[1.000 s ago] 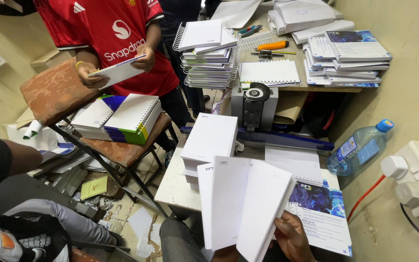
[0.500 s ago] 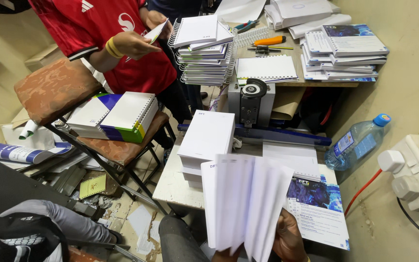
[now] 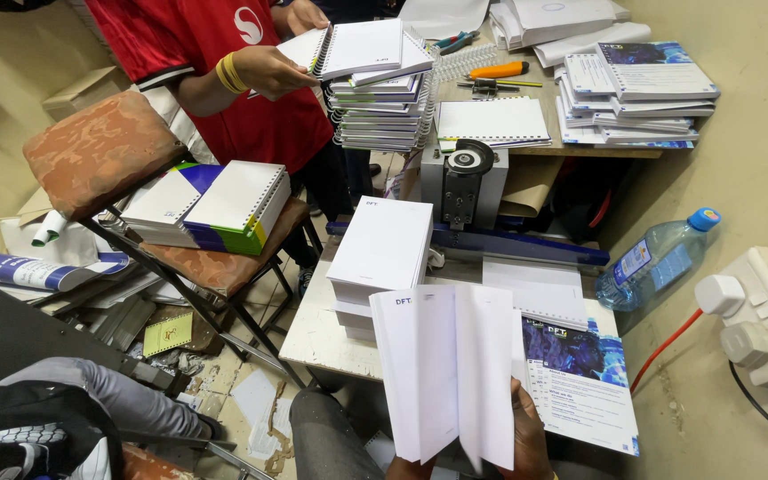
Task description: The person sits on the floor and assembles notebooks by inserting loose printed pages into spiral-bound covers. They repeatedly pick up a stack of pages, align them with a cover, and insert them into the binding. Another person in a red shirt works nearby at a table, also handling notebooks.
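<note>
Low in the frame, a fanned sheaf of white pages is up in front of the wearer, just above the small white table. Thin paper, loose at the top edge, so it looks light and floppy; the leaves splay apart and would likely slip against each other unless pinched at the bottom corner. That is exactly where the right hand has it, fingers curled shut round the lower right edge, thumb tucked behind. The left hand barely shows at the bottom edge beneath the sheaf; whether it grips or just props I cannot tell.

Beside the sheaf lies a blue printed cover sheet, and just beyond it a stack of white pads sits in front of the binding machine. Across the room another person in a red shirt has a hand on the top spiral notebook of a tall pile. A water bottle leans against the wall.
</note>
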